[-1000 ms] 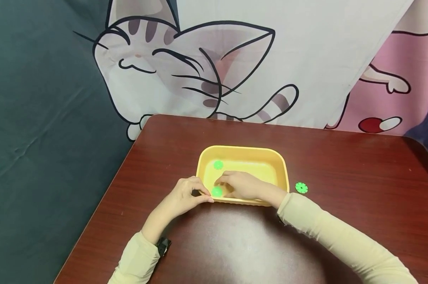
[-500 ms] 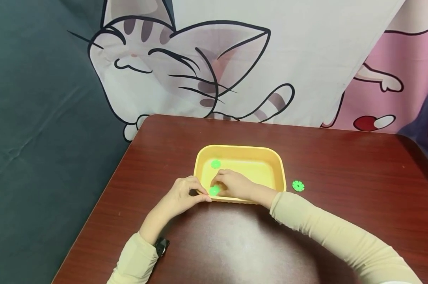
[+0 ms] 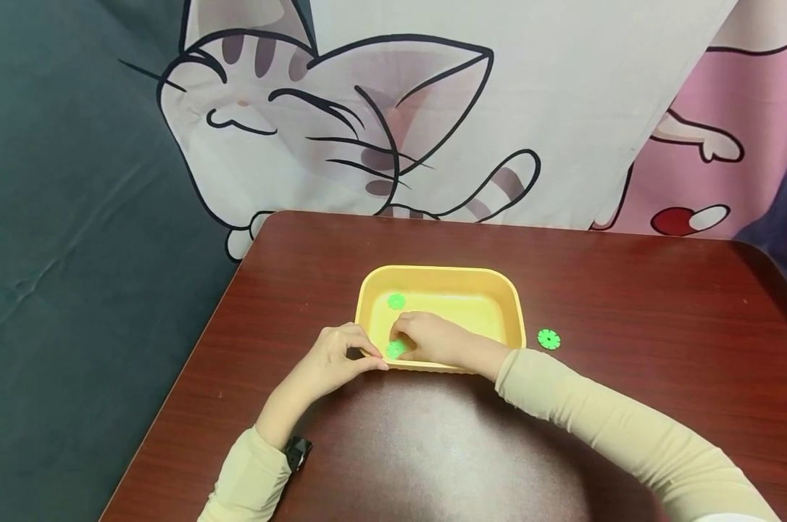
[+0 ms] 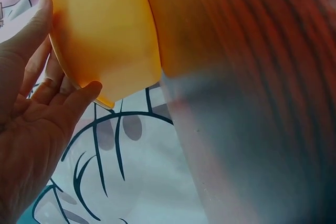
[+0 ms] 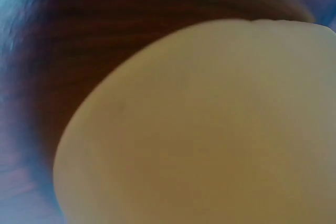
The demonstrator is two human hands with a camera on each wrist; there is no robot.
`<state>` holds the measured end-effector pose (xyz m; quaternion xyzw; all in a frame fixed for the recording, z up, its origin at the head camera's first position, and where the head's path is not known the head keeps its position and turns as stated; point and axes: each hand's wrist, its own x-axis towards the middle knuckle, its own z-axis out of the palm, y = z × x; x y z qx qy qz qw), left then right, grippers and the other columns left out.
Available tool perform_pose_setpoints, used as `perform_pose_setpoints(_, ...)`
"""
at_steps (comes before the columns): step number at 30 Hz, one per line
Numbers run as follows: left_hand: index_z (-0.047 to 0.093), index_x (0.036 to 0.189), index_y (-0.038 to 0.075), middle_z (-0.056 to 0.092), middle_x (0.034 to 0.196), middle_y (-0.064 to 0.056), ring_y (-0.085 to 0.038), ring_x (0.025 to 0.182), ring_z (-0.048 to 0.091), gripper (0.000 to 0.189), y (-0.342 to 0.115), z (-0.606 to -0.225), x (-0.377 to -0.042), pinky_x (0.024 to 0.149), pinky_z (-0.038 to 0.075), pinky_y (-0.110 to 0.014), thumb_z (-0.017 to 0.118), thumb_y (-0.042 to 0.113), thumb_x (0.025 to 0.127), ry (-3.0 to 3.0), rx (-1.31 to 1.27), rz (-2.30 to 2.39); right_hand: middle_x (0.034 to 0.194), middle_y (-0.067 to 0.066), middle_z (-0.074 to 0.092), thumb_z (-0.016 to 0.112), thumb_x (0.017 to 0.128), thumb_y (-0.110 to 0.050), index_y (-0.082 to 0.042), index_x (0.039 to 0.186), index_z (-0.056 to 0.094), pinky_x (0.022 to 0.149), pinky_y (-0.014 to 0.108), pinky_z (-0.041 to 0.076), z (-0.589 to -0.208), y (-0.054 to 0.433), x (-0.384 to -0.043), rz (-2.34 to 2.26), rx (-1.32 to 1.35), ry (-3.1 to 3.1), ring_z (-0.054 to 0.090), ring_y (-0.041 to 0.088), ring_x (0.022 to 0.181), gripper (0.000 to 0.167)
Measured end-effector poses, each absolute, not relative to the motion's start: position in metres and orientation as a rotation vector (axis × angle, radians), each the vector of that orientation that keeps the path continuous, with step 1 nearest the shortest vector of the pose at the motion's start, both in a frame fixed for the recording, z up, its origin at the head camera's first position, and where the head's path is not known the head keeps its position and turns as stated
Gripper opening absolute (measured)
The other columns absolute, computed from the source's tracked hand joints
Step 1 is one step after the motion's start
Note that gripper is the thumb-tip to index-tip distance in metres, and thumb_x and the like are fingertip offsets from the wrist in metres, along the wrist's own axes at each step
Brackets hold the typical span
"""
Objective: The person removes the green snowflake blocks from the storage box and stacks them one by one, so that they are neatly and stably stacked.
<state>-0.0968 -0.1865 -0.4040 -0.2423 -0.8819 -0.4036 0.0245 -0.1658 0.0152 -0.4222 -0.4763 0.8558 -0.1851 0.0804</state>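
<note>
A yellow plastic basin (image 3: 457,274) stands on the table, tilted in the left wrist view. My left hand (image 3: 335,359) pinches its rim at the front left corner, with the thumb on one side and fingers on the other. Inside the basin, my right hand (image 3: 435,341) has its thumb and curled fingers around a green notched disc (image 3: 396,350) near that corner. The fingertips partly cover this disc. Another green disc (image 3: 396,301) lies farther back on the basin's floor. A third green disc (image 3: 548,339) rests on the table just right of the basin.
The dark red-brown table (image 3: 628,304) ends at a rounded far edge. Behind it hangs a cloth with a cartoon cat (image 3: 341,130). A blurred pale surface (image 5: 199,129) fills most of the right wrist view.
My right hand has moved slightly left and its fingers have drawn in around the near green disc. The left hand keeps its hold on the rim. The head view has shifted slightly.
</note>
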Motion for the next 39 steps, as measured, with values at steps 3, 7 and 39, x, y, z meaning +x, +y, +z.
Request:
perform_pose_setpoints(3, 0.074, 0.073, 0.016, 0.063, 0.07, 0.012, -0.009, 0.071, 0.056, 0.011, -0.186, -0.404, -0.097, 0.061, 0.044, -0.019, 0.082, 0.024, 0.069, -2.712, -0.762, -1.259, 0.092, 0.0, 0.064, 0.076, 0.077, -0.023, -0.008, 0.096, 0.067, 0.08, 0.026, 0.048, -0.42, 0.015, -0.166, -0.555, -1.418, 2.562, 0.058, 0.011, 0.084, 0.026)
perform_pose_setpoints(7, 0.075, 0.074, 0.015, 0.063, 0.071, 0.011, -0.009, 0.072, 0.056, 0.012, -0.184, -0.405, -0.098, 0.062, 0.044, -0.02, 0.081, 0.024, 0.069, -2.705, -0.775, -1.281, 0.091, -0.001, 0.065, 0.077, 0.077, -0.021, -0.009, 0.095, 0.068, 0.079, 0.025, 0.048, -0.42, 0.019, -0.166, -0.572, -1.402, 2.559, 0.059, 0.01, 0.084, 0.023)
perform_pose_setpoints(39, 0.075, 0.073, 0.018, 0.062, 0.071, 0.014, -0.004, 0.073, 0.056, 0.011, -0.186, -0.405, -0.098, 0.062, 0.046, -0.021, 0.083, 0.021, 0.067, -2.698, -0.748, -1.277, 0.089, -0.007, 0.063, 0.081, 0.068, -0.011, -0.012, 0.101, 0.067, 0.059, 0.021, 0.048, -0.388, 0.162, -0.159, -1.115, -1.25, 2.911, 0.059, 0.011, 0.073, 0.036)
